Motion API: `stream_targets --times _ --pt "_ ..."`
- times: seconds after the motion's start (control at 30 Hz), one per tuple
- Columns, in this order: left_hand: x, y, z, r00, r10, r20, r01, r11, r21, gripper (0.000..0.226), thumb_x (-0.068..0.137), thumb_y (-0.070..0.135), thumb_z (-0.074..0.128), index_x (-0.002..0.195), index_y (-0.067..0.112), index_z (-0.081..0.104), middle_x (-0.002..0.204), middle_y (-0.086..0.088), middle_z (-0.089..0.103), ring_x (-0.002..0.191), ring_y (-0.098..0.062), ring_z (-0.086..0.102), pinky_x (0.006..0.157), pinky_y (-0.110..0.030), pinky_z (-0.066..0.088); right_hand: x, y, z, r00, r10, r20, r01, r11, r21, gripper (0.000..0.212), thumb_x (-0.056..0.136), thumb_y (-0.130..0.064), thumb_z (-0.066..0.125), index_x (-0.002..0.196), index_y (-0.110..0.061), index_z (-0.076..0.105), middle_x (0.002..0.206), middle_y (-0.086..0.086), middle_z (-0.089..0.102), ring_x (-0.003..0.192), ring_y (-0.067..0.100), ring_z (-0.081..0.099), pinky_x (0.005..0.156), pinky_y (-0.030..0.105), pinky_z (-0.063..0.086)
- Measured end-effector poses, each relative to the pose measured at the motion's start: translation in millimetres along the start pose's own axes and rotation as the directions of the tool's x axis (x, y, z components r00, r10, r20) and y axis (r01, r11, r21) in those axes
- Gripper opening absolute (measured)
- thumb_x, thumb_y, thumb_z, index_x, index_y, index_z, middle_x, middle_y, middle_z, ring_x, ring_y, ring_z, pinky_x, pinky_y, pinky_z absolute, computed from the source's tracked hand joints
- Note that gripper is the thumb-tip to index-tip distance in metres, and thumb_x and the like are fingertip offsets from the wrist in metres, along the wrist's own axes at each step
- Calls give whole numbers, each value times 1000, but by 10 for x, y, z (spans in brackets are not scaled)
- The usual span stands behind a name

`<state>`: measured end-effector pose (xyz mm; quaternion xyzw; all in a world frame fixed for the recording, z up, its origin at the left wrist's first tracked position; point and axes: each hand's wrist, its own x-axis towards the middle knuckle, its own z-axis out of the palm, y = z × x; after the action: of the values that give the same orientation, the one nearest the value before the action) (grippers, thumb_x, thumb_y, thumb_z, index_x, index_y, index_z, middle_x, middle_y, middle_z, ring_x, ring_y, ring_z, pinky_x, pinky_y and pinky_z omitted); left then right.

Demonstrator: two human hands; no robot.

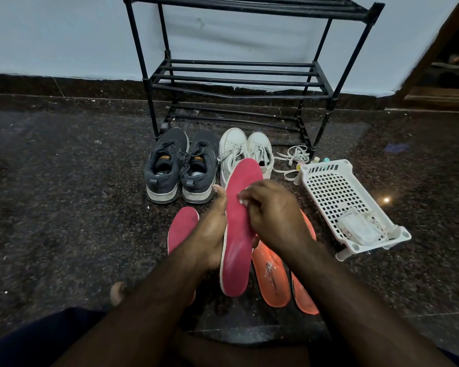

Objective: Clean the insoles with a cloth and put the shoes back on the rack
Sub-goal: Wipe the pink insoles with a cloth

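Note:
My left hand (210,234) grips a pink insole (239,255) from its left edge and underside, holding it up above the floor. My right hand (273,213) lies over the insole's right edge, its curled fingertips on the top face. No cloth shows in either hand. A second pink insole (182,229) lies on the floor to the left, partly behind my left forearm. Two orange insoles (272,276) lie to the right below my right arm. A dark grey pair of sneakers (164,168) and a white pair (233,149) stand in front of the black shoe rack (236,75).
A white plastic basket (329,186) sits tilted on the floor at the right with a white packet (358,229) inside. Loose white laces (292,157) and small bottles (316,160) lie beside it. The rack stands against the wall. My knees and a toe (117,292) are near the bottom edge.

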<state>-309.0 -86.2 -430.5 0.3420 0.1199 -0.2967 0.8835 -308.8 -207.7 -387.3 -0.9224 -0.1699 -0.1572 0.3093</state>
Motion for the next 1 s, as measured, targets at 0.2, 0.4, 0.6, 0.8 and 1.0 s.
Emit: stream_targets --times 0.2,0.4,0.6,0.8,1.0 --pt "-19 35 27 1000 24 4 -24 1000 4 90 87 84 21 103 18 79 104 -14 62 90 -32 55 75 -40 51 22 2 -59 999 42 10 -43 998 42 18 80 0 66 89 -13 74 89 -1 68 87 15 62 81 16 42" --pt "-64 33 51 1000 8 8 -8 1000 0 87 93 78 18 98 18 81 101 -13 62 84 -29 55 69 -36 49 14 56 -33 996 80 -34 -81 996 -31 18 81 -2 64 87 -17 73 89 -2 68 87 19 62 85 31 47" --pt "-67 26 53 1000 3 -9 -3 999 -38 82 95 72 24 91 9 76 95 -15 73 85 -27 73 77 -36 59 -44 -112 43 996 -44 75 43 999 12 16 76 -9 63 84 -15 75 83 -2 71 82 19 64 81 33 46" --pt "-52 -4 50 998 -17 -61 16 1000 -23 88 93 77 18 94 15 80 105 -15 65 90 -30 62 83 -40 46 -13 -40 -6 999 34 8 -33 999 -32 17 77 -4 67 85 -17 74 84 -1 70 82 19 64 81 29 45" --pt "-52 0 48 997 -22 -73 17 998 -62 87 92 77 24 93 9 77 100 -17 72 93 -28 70 93 -41 45 -55 -104 47 999 -14 41 15 1000 -13 15 76 -9 62 84 -15 73 83 0 70 81 20 64 77 33 47"
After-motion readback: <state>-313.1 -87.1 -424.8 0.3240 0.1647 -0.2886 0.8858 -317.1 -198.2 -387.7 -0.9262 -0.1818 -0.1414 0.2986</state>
